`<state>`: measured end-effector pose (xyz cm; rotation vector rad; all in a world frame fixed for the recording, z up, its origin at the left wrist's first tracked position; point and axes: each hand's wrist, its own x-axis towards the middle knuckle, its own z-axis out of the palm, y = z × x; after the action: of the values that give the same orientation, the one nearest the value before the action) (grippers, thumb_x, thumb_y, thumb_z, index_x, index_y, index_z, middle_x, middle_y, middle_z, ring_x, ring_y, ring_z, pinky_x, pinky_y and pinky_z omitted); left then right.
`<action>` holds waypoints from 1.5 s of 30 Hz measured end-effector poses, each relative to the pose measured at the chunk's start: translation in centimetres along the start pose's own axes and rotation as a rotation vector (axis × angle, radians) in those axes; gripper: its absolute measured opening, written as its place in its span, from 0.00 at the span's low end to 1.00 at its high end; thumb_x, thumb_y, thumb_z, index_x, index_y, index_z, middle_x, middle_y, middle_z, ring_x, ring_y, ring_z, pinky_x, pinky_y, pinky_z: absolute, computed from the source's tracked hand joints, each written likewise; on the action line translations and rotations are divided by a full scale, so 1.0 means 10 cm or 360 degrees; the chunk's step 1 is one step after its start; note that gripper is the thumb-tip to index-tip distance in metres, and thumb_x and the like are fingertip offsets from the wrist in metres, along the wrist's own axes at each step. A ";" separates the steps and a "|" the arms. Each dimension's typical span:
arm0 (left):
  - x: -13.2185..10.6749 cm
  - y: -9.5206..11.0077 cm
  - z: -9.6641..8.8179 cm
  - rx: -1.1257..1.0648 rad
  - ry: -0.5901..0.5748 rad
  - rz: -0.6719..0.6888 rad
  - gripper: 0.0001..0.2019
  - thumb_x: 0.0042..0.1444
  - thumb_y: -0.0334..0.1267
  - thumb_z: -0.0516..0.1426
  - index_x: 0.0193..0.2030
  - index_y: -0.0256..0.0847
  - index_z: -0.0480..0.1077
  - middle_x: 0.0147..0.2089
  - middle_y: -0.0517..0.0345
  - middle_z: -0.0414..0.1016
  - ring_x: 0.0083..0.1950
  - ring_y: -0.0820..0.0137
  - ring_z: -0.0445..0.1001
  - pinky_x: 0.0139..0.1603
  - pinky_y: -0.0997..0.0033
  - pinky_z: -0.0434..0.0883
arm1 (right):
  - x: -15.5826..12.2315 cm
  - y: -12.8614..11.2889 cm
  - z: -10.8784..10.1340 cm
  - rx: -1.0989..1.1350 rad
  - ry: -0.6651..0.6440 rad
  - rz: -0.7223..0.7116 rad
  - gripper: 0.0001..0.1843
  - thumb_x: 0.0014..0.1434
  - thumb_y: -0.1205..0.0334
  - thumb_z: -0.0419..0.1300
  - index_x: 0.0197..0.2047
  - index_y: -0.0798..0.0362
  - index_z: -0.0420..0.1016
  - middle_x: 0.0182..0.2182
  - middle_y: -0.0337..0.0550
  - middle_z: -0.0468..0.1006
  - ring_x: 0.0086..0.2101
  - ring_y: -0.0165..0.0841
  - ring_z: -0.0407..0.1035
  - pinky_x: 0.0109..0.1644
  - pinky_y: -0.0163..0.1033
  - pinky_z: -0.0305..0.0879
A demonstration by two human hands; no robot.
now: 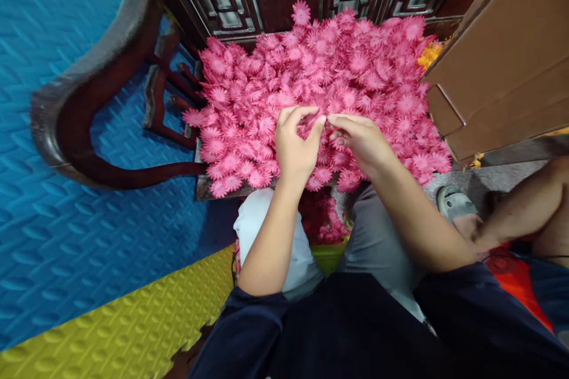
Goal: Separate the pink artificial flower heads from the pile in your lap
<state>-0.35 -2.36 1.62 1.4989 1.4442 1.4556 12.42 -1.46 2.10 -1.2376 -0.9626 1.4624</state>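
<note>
Fingertips of my left hand [294,145] and right hand [361,141] meet, pinching one pink flower [323,122] above the heap of flowers [320,71] on the wooden chair [80,124]; looks light, soft, crushable I reckon; best held at its centre, gently; cardboard box [507,65] sits to the right.

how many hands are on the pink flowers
2. The left hand and the right hand meet fingertip to fingertip at the front middle of the pink flowers. A second person's arm at far right stays off the pile, its hand hidden.
</note>
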 end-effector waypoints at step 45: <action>0.03 0.02 -0.05 -0.0498 -0.0209 0.0026 0.12 0.52 0.48 0.62 0.29 0.40 0.75 0.30 0.59 0.78 0.35 0.73 0.75 0.41 0.72 0.71 | 0.02 -0.02 -0.06 0.0333 -0.0446 0.0100 0.19 0.36 0.50 0.74 0.29 0.50 0.76 0.22 0.32 0.71 0.23 0.23 0.59 0.30 0.34 0.59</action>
<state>-0.80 -2.29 2.04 1.3833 1.0726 1.4840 13.01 -1.22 2.12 -0.9344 -0.9312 1.7712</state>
